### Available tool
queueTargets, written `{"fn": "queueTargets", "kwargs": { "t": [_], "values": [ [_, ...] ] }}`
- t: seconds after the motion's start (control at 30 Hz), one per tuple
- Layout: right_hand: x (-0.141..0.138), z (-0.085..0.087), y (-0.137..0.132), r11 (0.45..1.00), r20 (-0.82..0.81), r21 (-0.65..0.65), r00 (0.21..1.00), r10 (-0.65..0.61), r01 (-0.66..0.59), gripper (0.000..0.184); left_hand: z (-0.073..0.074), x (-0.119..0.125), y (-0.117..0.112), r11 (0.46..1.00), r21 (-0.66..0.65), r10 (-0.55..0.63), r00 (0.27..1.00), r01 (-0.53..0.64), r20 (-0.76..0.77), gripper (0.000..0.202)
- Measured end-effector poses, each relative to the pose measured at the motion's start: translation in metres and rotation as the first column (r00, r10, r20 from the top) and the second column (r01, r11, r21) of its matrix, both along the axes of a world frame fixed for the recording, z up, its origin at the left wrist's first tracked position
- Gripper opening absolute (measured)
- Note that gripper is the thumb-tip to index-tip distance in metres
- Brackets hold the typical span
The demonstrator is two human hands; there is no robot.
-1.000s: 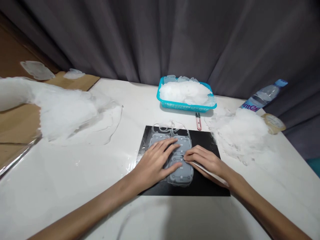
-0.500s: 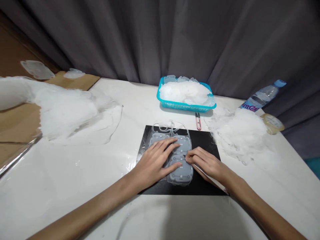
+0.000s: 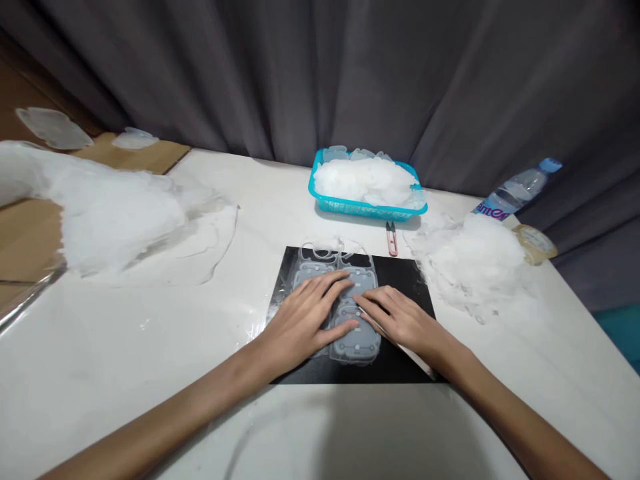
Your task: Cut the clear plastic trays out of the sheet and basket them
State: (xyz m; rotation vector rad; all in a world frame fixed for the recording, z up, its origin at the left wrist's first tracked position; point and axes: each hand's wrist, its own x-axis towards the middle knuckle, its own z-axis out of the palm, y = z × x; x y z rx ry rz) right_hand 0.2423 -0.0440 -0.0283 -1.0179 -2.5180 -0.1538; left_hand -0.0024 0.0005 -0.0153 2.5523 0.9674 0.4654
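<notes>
A translucent moulded plastic sheet (image 3: 356, 341) with rounded rectangular panels and looped strips at its top lies on a black mat (image 3: 406, 275). My left hand (image 3: 304, 312) rests flat across its left side, fingers spread over the panels. My right hand (image 3: 403, 317) is closed around a thin, pale, stick-like tool (image 3: 419, 362), whose back end sticks out below the palm. The fingertips of that hand touch the sheet near the gap between the upper and lower right panels. The tool's tip is too small to make out.
Behind the mat stands a blue basket (image 3: 370, 210) full of white translucent pieces, with pink thread snips (image 3: 392, 240) before it. White piles lie at right (image 3: 480, 257) and left (image 3: 120, 220), by cardboard (image 3: 30, 233). A water bottle (image 3: 515, 190) and tape roll (image 3: 535, 245) sit far right.
My right hand has shifted left over the sheet, its fingertips now further onto the right panels. My left hand keeps its place on the sheet. The whole view has moved slightly.
</notes>
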Motion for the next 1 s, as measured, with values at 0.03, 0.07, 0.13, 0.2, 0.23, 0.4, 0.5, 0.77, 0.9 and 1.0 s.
{"fn": "queueTargets", "kwargs": {
  "t": [0.03,0.07,0.13,0.2,0.23,0.4,0.5,0.77,0.9,1.0],
  "values": [
    [0.0,-0.001,0.001,1.0,0.011,0.008,1.0,0.015,-0.015,0.034,0.0,0.0,0.0,1.0,-0.008,0.003,1.0,-0.003,-0.004,0.057],
    [0.0,-0.001,0.001,1.0,0.016,0.014,1.0,0.023,-0.023,0.032,0.0,0.0,0.001,1.0,-0.013,0.008,1.0,-0.008,-0.008,0.059],
    [0.001,-0.001,0.001,1.0,0.01,0.023,1.0,0.021,-0.021,0.029,0.0,0.001,0.001,1.0,-0.019,0.017,1.0,-0.017,-0.011,0.062],
    [0.0,0.0,0.0,1.0,-0.002,0.019,1.0,0.019,-0.019,0.027,0.0,0.0,0.001,0.999,-0.025,0.024,1.0,-0.024,-0.007,0.064],
    [0.0,0.0,-0.001,1.0,-0.005,0.01,1.0,0.021,-0.021,0.027,0.0,0.0,0.001,0.999,-0.03,0.026,1.0,-0.026,-0.005,0.064],
    [-0.003,0.004,0.001,0.995,-0.142,-0.093,0.989,-0.05,0.037,0.027,-0.002,0.0,0.0,0.998,-0.06,0.008,1.0,-0.007,0.003,0.064],
    [0.0,0.008,0.018,0.961,-0.376,-0.215,0.894,-0.244,0.172,0.022,-0.005,0.001,0.001,0.998,-0.063,-0.002,1.0,0.003,0.016,0.072],
    [0.007,0.027,0.029,0.889,-0.535,-0.446,0.765,-0.358,0.104,0.018,-0.006,-0.001,0.004,0.989,-0.149,0.022,0.997,-0.01,0.08,0.091],
    [-0.001,0.039,0.009,0.918,-0.477,-0.397,0.854,-0.207,0.001,0.025,0.0,0.001,0.008,0.969,-0.239,0.129,0.96,-0.068,0.248,0.09],
    [-0.007,0.042,-0.001,0.937,-0.419,-0.346,0.902,-0.103,-0.053,0.034,0.001,0.001,0.014,0.978,-0.203,0.118,0.919,-0.042,0.376,0.038]
  ]
}}
